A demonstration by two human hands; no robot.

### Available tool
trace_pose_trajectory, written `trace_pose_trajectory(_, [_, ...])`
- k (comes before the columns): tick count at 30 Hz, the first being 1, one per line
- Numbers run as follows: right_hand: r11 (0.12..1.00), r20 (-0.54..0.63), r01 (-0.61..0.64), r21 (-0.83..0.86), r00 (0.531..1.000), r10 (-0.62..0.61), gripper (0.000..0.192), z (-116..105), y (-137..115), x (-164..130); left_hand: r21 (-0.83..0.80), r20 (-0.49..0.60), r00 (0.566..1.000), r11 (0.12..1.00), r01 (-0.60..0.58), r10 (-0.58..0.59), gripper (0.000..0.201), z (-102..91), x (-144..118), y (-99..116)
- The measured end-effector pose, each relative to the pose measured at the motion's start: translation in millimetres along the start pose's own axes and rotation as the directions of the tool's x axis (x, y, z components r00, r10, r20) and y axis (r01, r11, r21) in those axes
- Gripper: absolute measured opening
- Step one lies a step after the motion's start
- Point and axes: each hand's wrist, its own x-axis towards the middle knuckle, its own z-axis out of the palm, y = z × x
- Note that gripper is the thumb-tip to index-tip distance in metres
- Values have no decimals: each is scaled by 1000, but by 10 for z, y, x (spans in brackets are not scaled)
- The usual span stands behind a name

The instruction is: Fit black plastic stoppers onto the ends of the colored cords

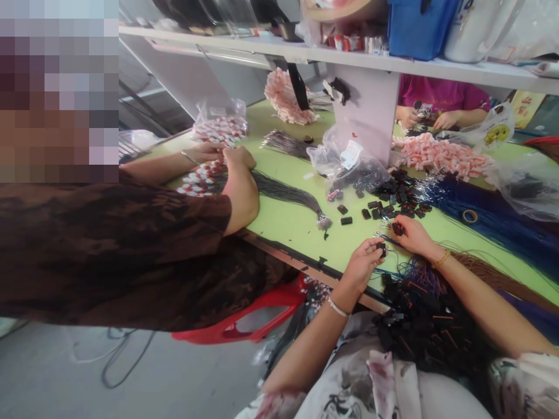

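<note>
Pinching a small black connector between its fingertips, the left hand sits at the near edge of the green table; the right hand, just beside it, is closed on another black piece, seemingly threaded with thin wires, though blur hides the detail; loose black connectors lie scattered just beyond; blue wire bundles stretch rightward; a co-worker's hands work at red-and-white parts.

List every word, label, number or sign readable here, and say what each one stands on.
None can be read.
Yellow card at the right: red print, too blurred.
White bag with a yellow face: no legible words.
White tag in the clear bag: too small.
Blue bag on the shelf: white marks, cut off.
</note>
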Motion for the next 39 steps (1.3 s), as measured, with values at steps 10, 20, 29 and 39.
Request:
trace_pose_trajectory(10, [916, -61, 29, 399, 998, -5, 14, -68, -39, -136, -140, 4, 1000, 990, 26, -26, 30, 106, 122, 2])
trace_pose_trajectory(20, [856, 0, -43, 515, 999, 50, 20, -28, -39, -143, -213, 1, 998, 975, 58, -59, 35, 73, 269, -62])
trace_pose_trajectory(29, [941, -17, -46, 336, 998, 55, 20, 50, -1, -180, -216, 1, 997, 974, 69, -71, 28, 59, 273, -83])
trace_pose_trajectory(39, [965, -17, -69, 251, 997, 76, 22, 68, 5, -185, -176, -4, 999, 984, 31, -32, 28, 50, 268, -110])
